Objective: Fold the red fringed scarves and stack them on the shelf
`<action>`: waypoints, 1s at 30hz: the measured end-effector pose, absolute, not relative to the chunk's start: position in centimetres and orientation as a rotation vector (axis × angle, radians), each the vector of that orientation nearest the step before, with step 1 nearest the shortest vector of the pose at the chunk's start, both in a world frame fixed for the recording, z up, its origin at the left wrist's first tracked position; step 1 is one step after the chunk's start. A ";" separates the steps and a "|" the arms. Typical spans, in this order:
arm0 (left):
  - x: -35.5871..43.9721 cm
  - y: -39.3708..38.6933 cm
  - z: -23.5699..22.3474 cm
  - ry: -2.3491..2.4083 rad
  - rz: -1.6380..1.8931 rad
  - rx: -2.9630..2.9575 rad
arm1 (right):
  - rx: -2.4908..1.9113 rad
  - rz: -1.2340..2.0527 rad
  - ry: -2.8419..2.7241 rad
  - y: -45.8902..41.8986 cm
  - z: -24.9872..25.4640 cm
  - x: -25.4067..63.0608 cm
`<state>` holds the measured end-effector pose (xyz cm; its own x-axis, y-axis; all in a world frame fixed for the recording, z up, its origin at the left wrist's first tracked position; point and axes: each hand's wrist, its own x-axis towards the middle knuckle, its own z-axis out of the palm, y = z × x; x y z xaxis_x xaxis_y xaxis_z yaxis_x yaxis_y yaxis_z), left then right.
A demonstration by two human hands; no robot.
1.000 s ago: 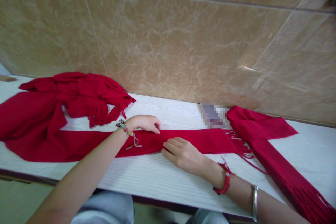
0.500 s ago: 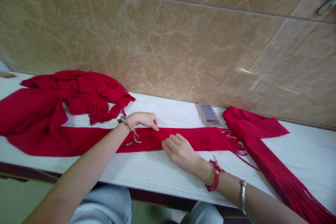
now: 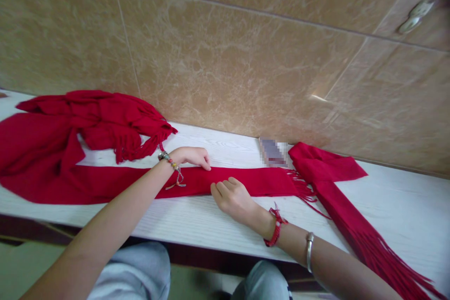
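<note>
A long red scarf (image 3: 263, 182) lies flat and narrow across the white table, its fringed end pointing right. My left hand (image 3: 193, 155) is closed at the scarf's far edge, thumb and fingers pinching the cloth there. At the near edge my right hand (image 3: 232, 199) is curled, its fingers closed on the cloth; the fingertips are mostly hidden. Towards the left the same cloth widens into a loose, unfolded stretch (image 3: 35, 154). Behind that lies a crumpled red fringed heap (image 3: 116, 119); whether it belongs to the same scarf I cannot tell.
Another red scarf (image 3: 328, 168), folded over at an angle, rests on the right with its fringe towards the near edge. A blurred flat object (image 3: 272, 152) lies by the tiled wall (image 3: 225, 65). The white table (image 3: 183, 220) is narrow, and my knees are below its front edge.
The view has shifted slightly, so the things on the table appear a little further left and higher. Both hands keep nearly the same place on the scarf.
</note>
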<state>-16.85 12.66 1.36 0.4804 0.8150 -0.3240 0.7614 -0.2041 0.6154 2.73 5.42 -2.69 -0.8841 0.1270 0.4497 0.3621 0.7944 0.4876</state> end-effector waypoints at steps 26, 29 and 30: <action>-3.9 16.2 10.0 1.139 0.514 2.089 | -0.786 -1.218 -2.338 7.6 4.7 13.8; -1.1 17.7 9.7 1.113 0.489 2.136 | -0.874 -1.231 -2.322 8.3 4.5 16.1; -0.2 18.1 9.4 1.105 0.473 2.154 | -0.907 -1.222 -2.337 8.5 4.3 16.8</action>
